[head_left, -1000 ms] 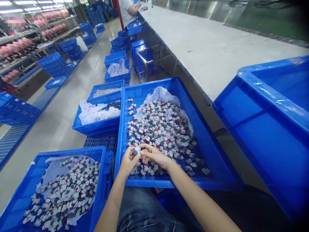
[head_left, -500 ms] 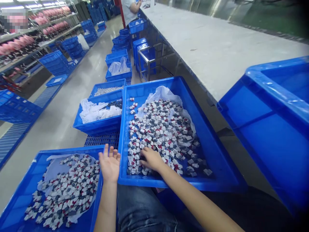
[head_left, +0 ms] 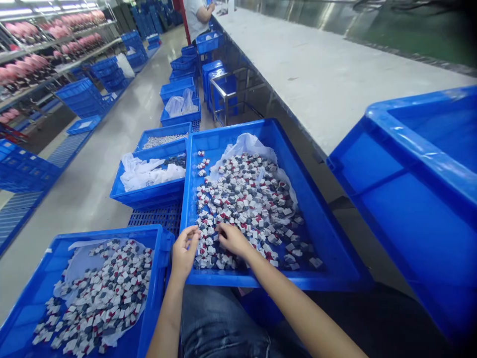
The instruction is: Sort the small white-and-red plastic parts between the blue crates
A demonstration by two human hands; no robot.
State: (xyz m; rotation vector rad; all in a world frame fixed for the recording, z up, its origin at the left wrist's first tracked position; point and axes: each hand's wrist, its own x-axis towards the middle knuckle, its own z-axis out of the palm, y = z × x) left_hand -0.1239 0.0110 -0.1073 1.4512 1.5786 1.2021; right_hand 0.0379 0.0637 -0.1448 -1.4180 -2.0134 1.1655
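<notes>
A large blue tub [head_left: 328, 238] in front of my lap holds a heap of small white, dark grey and red block-like pieces [head_left: 246, 194], partly on a clear plastic bag. My left hand [head_left: 185, 253] is at the tub's near left rim, its fingers bent in toward the thumb beside the pieces. Whatever is between those fingertips is too small to make out. Over the near left part of the heap, my right hand [head_left: 235, 241] has its fingers curled down and closed; the fingertips are partly hidden, as is anything in them.
A second blue tub [head_left: 156, 263] with similar pieces stands at the lower left. Several blue crates [head_left: 149, 191] line the aisle. A long pale table [head_left: 320, 74] runs along the right, with a tilted blue tub [head_left: 402, 199] near it. A person [head_left: 197, 20] stands far back.
My left hand has moved from an open, palm-up pose at the rim to the right, its fingers now bent in by the pieces. The right hand stays over the heap, its fingers slightly shifted.
</notes>
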